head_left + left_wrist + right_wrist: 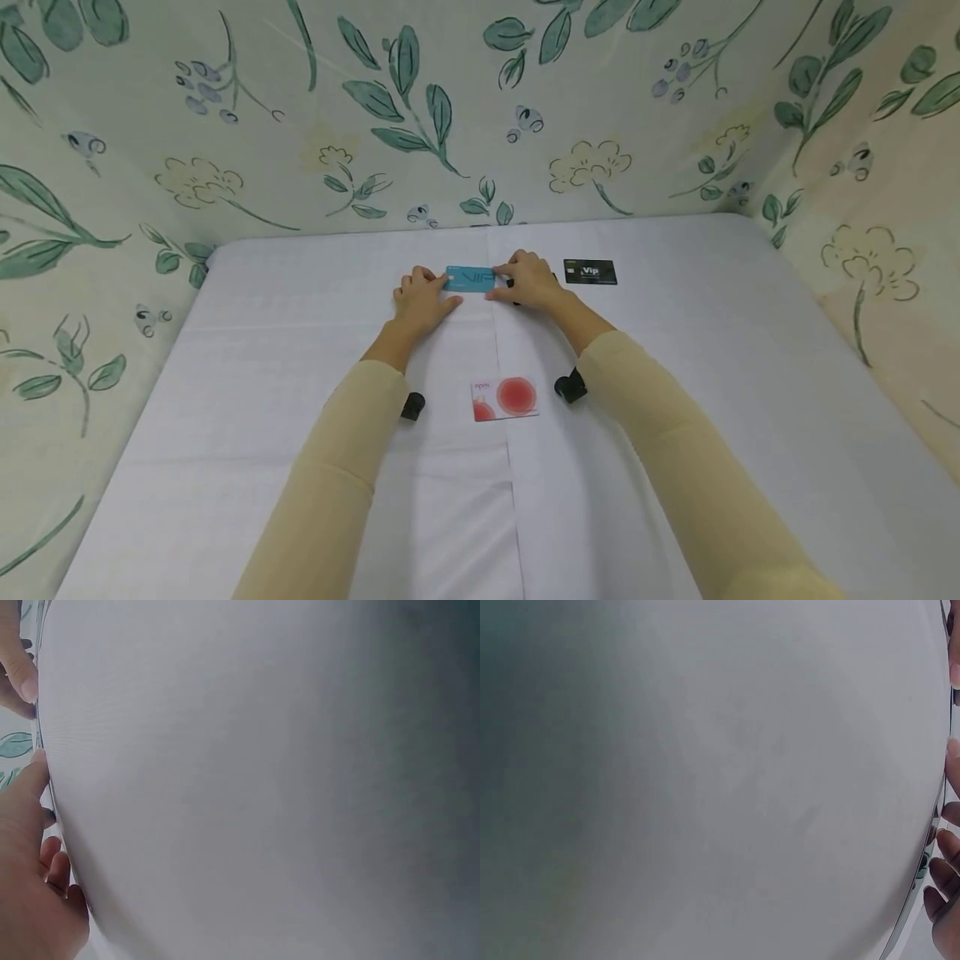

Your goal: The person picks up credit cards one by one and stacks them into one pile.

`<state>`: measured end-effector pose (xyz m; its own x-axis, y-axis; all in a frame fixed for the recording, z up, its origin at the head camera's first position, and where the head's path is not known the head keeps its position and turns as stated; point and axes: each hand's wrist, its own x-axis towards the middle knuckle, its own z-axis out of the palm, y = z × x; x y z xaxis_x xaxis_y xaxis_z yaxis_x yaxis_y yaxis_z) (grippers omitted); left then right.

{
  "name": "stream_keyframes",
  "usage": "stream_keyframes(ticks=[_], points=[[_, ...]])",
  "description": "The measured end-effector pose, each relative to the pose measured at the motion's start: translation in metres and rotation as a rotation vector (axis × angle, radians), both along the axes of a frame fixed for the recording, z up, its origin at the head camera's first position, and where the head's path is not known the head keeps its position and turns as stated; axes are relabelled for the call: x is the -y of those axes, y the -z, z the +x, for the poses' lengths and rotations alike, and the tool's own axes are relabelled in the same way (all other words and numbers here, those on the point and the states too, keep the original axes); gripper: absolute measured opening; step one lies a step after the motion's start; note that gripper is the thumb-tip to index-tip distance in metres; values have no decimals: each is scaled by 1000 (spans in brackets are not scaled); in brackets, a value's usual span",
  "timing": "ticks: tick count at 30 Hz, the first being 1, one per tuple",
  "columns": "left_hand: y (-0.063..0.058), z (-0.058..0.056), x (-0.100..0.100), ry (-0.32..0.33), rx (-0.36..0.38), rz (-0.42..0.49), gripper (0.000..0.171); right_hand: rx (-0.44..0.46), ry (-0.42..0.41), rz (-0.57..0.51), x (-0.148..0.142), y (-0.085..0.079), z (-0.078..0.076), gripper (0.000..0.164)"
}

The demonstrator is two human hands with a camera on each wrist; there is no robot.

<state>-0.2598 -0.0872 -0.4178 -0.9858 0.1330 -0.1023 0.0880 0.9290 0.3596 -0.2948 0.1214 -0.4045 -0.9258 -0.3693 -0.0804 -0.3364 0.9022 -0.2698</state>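
Observation:
A light blue card (470, 279) lettered VIP lies flat near the far edge of the white table, between the two hands. At its left end, my left hand (422, 300) touches the edge with a fingertip; the thumb points out just below the card, and the other fingers are bent. My right hand (531, 282) holds the card's right end, index finger at the upper corner and thumb at the lower one. Under the right hand a dark card (512, 284) is mostly hidden. To its right lies a black Vip card (590, 272).
A white card with red circles (506, 398) lies nearer, between the forearms. Black wrist camera mounts (571, 387) show beside both sleeves. White cloth (247, 400) with a fold line covers the table, and leaf-patterned fabric (420, 108) rises behind and at both sides.

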Motion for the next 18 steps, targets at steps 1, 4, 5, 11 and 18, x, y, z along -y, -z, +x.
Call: stream_keyframes(ticks=[1,4,5,11,18], points=[[0,0,1,3,-5,6,64,-2,1,0,0,0,0,70],[1,0,2,13,-22,18,63,-7,2,-1,1,-2,-1,71],[1,0,3,17,-27,24,63,-6,4,-2,1,-2,-2,72],[2,2,7,32,-43,34,61,23,2,-2,3,-4,-2,69],[5,1,10,7,-47,98,60,50,0,-48,3,1,-3,65]])
